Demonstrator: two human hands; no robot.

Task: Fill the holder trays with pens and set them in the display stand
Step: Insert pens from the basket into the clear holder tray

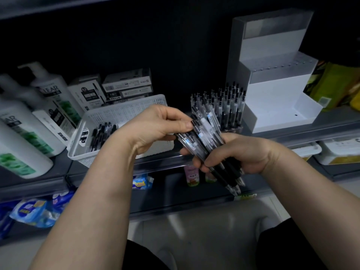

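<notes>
My right hand (241, 152) grips a bunch of clear pens with black grips (204, 137), tips pointing down and to the right. The thumb and fingers of my left hand (157, 127) pinch the upper ends of those pens. Behind the bunch, a holder tray (231, 129) stands on the shelf with several pens upright in it (224, 106). The white stepped display stand (276, 88) stands to its right; its lowest step (292, 115) holds nothing. A white perforated basket (124, 112) on the left has loose pens (101, 133) lying in it.
White shampoo bottles (35, 117) crowd the shelf's left end. Pen boxes (126, 84) are stacked behind the basket. Yellow-green packets (335, 84) sit right of the stand. The lower shelf holds blue packets (37, 211), small bottles (192, 176) and white tubs (339, 151).
</notes>
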